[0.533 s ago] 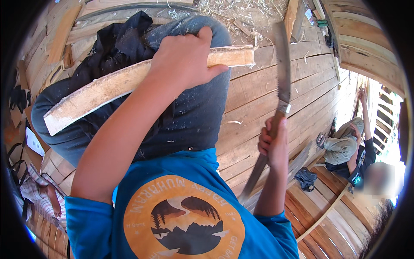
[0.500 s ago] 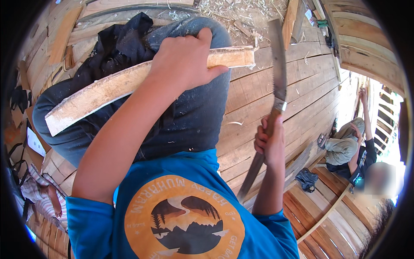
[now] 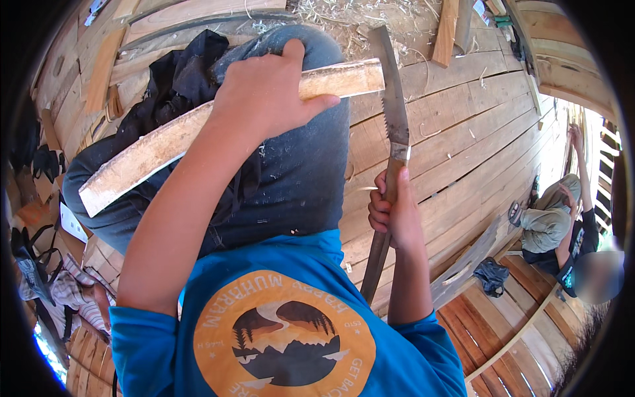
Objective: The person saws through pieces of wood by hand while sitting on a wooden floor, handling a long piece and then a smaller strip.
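Note:
A pale, slightly curved wooden strip [image 3: 149, 153] lies slantwise across my thighs, over dark trousers [image 3: 291, 178]. My left hand [image 3: 258, 92] is closed over it near its right end, the thumb along the near side. My right hand [image 3: 399, 210] grips the wooden handle of a saw [image 3: 395, 109], fingers wrapped round it. The toothed edge faces left. The upper blade stands close beside the strip's cut right end; whether they touch I cannot tell. Below my right fist a long dark part runs down toward my shirt.
Plank flooring [image 3: 456, 132] bears scattered wood shavings [image 3: 350, 16] at the far side. Loose boards [image 3: 104, 69] lie far left. At the right, another person [image 3: 559, 221] sits near a black plastic bag [image 3: 491, 276]. A patterned cloth [image 3: 73, 288] is at the left.
My right hand has brought the saw leftward, from apart from the strip to close beside its right end. My left hand keeps its grip on the strip.

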{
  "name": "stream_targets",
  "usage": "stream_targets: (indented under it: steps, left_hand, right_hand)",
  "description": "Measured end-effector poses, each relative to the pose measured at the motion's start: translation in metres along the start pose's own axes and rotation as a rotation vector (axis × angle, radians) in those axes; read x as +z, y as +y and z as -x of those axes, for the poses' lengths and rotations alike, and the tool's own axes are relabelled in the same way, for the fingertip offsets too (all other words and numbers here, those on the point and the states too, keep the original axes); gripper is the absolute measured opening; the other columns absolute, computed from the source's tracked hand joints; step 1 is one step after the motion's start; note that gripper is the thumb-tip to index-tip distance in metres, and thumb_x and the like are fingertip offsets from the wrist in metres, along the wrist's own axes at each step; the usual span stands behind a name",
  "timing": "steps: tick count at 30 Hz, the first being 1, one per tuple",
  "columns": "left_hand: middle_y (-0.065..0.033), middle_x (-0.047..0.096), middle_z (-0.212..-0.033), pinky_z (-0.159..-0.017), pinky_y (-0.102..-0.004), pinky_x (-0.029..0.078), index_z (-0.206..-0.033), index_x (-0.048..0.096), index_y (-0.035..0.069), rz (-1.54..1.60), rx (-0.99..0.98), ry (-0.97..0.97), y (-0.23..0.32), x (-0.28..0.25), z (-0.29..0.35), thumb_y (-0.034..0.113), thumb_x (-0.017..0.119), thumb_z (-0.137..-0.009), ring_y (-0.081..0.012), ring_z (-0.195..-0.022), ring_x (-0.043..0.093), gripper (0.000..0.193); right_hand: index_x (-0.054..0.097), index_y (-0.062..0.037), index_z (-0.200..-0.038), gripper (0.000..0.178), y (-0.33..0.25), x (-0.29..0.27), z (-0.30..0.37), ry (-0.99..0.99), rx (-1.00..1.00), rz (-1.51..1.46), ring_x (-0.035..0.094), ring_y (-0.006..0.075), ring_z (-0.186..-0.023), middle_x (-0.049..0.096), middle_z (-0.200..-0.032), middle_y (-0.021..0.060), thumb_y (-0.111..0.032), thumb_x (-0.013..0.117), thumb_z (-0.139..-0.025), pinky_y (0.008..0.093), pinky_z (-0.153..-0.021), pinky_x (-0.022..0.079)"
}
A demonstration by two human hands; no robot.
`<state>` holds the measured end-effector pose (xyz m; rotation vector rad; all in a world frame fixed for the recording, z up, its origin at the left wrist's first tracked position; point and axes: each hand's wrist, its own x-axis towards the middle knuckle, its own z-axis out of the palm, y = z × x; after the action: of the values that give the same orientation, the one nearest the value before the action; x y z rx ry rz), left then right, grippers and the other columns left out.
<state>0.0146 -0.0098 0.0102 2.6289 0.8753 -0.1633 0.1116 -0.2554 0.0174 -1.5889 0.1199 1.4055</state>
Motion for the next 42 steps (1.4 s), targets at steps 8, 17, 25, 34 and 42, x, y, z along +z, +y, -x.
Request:
stream_targets:
  steps: [8,17,25,34,42]
  left_hand:
    - [-0.0201,0.067,-0.08,-0.073,-0.044,0.054,-0.112,0.05,-0.002,-0.011,-0.016,-0.024,0.004,-0.002,-0.004,0.064,0.062,-0.078,-0.0377,-0.08,0.068,0.076]
    - [-0.0233,0.067,-0.089,-0.081,-0.0448,0.052,-0.119,0.051,-0.003,0.002,-0.067,-0.121,0.005,-0.015,-0.012,0.065,0.06,-0.079,-0.0385,-0.088,0.067,0.08]
    - [-0.0219,0.066,-0.099,-0.085,-0.0452,0.05,-0.112,0.054,0.0,0.043,-0.088,-0.223,0.005,-0.036,-0.012,0.061,0.065,-0.075,-0.0403,-0.095,0.064,0.073]
    - [-0.0188,0.055,-0.117,-0.091,-0.0448,0.045,-0.118,0.048,0.005,0.179,0.068,-0.154,-0.034,-0.058,0.04,0.036,0.081,-0.067,-0.0387,-0.107,0.055,0.068]
    - [-0.0156,0.052,-0.123,-0.101,-0.045,0.038,-0.128,0.046,0.009,0.126,-0.045,-0.102,-0.104,-0.114,0.109,0.027,0.079,-0.069,-0.0383,-0.119,0.048,0.071]
  right_hand:
    - [0.041,-0.0125,-0.079,0.047,0.004,-0.006,-0.018,0.029,0.104,0.256,0.024,0.0035,-0.04,0.029,-0.054,-0.0064,-0.054,0.031,-0.1,0.0216,-0.036,0.019]
    - [0.043,-0.0114,-0.081,0.046,0.009,-0.017,-0.01,0.189,-0.065,0.057,0.026,0.0025,-0.041,0.029,-0.054,-0.0075,-0.052,0.032,-0.101,0.0209,-0.037,0.02]
    - [0.042,-0.0115,-0.081,0.043,0.005,-0.011,-0.009,0.143,-0.175,0.008,0.026,0.0023,-0.042,0.029,-0.055,-0.0071,-0.049,0.036,-0.101,0.0201,-0.037,0.02]
    - [0.052,-0.0034,-0.076,0.025,-0.026,0.033,-0.029,0.203,-0.602,0.271,0.035,0.0051,-0.052,0.039,-0.056,-0.0034,-0.018,0.058,-0.095,0.0257,-0.046,0.03]
    - [0.052,0.0,-0.078,0.026,-0.043,0.089,-0.022,0.108,-0.709,0.675,0.049,0.0183,-0.048,0.05,-0.055,0.0097,-0.019,0.065,-0.09,0.0327,-0.047,0.038]
